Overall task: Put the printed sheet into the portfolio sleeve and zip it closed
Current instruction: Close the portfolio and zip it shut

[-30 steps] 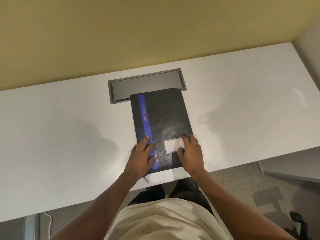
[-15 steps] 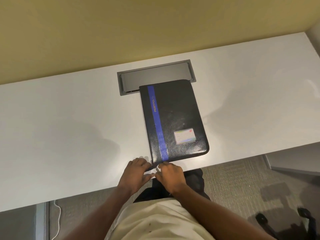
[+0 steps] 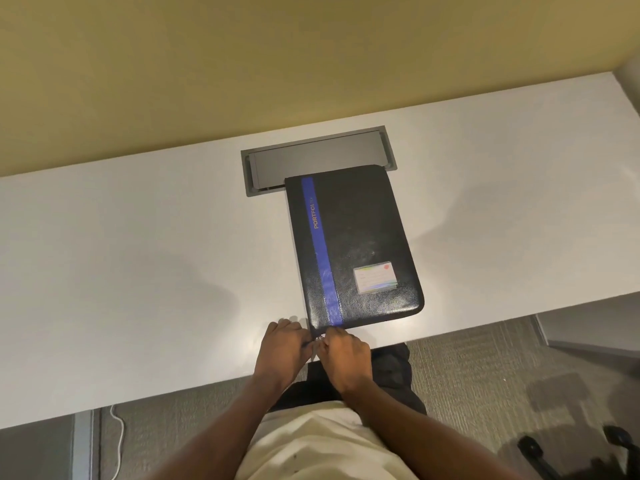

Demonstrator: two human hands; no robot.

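A black portfolio [image 3: 360, 244] with a blue stripe and a small card label lies closed on the white desk [image 3: 138, 271]. No printed sheet is visible. Both hands meet at the portfolio's near left corner. My left hand [image 3: 284, 348] presses at that corner with curled fingers. Right beside it, my right hand [image 3: 346, 355] pinches a small metal zipper pull [image 3: 320, 337]. The fingertips hide most of the pull and the corner of the zipper track.
A grey cable hatch [image 3: 311, 161] is set into the desk under the portfolio's far end. A yellow wall runs behind the desk. A white cable [image 3: 117, 438] hangs at lower left, and a chair base [image 3: 568, 452] stands on the carpet at lower right.
Both hands left the portfolio's cover and came together at its near left corner. Since half a second ago they have barely moved; the view shifted slightly.
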